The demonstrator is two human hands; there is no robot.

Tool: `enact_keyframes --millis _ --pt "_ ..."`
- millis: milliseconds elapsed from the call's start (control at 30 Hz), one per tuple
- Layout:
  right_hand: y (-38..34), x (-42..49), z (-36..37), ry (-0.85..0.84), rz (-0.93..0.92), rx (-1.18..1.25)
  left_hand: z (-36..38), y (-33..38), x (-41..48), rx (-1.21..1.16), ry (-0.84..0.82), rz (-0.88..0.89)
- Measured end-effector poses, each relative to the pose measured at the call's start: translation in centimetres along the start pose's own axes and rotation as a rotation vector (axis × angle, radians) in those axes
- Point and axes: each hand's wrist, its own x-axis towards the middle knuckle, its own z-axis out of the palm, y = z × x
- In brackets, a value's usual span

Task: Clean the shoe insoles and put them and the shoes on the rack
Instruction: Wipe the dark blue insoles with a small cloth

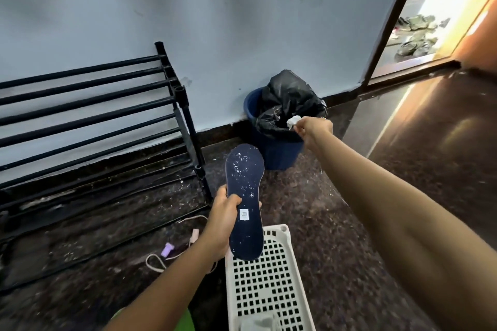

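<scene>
Left hand (224,219) grips navy insole (246,196) flecked with white bits.

Upright navy insole (246,201), white-flecked; black rack (88,105) bare.

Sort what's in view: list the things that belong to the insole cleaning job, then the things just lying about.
Part of the job:
insole, in left hand
white wad, in right hand
bin
rack

Lying about:
white basket
strap
purple piece
</scene>
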Motion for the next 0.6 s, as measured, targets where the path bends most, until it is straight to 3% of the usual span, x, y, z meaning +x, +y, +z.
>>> enact_keyframes --millis 233,600 --pt "-0.9 6.3 1.0 0.149 0.089 0.254 0.6 -0.7 2.7 0.012 0.011 -0.018" --pt "0.4 5.4 -1.0 0.093 0.046 0.189 1.0 -1.2 2.4 0.035 0.047 -0.027"
